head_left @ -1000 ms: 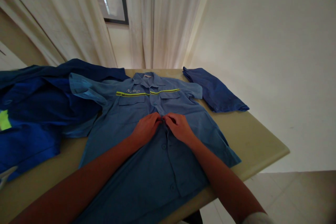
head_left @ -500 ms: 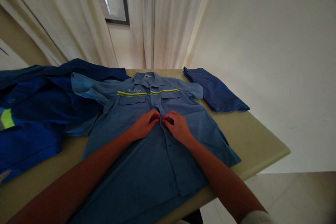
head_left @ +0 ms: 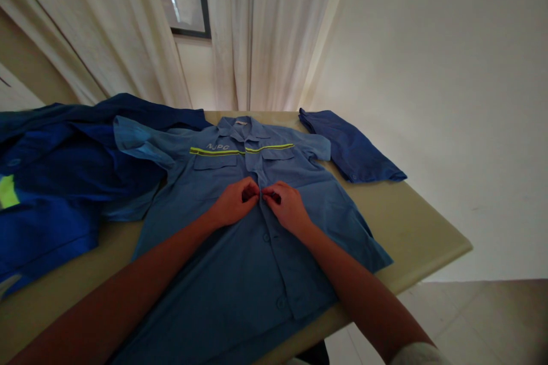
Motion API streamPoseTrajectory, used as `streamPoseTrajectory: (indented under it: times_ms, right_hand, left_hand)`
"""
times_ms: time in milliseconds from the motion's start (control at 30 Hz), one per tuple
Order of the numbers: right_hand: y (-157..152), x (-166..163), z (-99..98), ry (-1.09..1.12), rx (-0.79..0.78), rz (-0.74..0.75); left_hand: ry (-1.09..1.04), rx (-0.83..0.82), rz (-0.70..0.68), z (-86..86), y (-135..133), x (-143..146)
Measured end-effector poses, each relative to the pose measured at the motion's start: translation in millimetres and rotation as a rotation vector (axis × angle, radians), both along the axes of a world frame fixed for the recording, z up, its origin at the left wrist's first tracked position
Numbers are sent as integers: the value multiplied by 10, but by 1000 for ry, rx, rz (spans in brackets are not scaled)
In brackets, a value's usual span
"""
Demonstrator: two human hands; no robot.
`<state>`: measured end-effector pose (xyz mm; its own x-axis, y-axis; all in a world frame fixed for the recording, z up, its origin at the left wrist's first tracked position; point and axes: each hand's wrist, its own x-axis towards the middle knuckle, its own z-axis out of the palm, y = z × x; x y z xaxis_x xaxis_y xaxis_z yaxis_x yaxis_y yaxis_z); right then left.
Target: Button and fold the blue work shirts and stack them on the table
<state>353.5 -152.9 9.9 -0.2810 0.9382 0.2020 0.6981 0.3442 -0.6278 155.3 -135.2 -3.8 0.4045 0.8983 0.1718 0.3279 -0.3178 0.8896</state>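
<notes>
A light blue short-sleeved work shirt (head_left: 240, 274) with a yellow-green reflective chest stripe lies face up on the beige table (head_left: 411, 222). My left hand (head_left: 233, 202) and my right hand (head_left: 286, 205) meet at the shirt's front placket, just below the chest pockets. Both pinch the fabric edges together with curled fingers, fingertips almost touching. Buttons show along the placket below my hands.
A heap of darker blue garments (head_left: 51, 182) covers the table's left side, one with a yellow-green patch. A folded dark blue garment (head_left: 349, 148) lies at the far right corner. White curtains (head_left: 257, 28) and a window hang behind. The table's right edge drops to a tiled floor.
Both hands have crept slightly up the placket toward the collar, staying pinched together. The shirt lies as before.
</notes>
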Motion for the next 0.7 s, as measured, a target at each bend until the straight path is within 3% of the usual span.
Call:
streamPoseTrajectory:
  times_ms: [167, 400, 567, 700]
  right_hand:
    - [-18, -14, -6, -17, 20, 2]
    - [9, 6, -2, 91, 7, -58]
    - [75, 14, -61, 314, -213, -104]
    - [75, -13, -89, 364, -211, -100]
  left_hand:
    - [6, -1, 52, -35, 20, 14]
    - [20, 53, 8, -41, 20, 26]
    - [144, 134, -55, -9, 10, -23]
    - [409, 292, -72, -8, -10, -49]
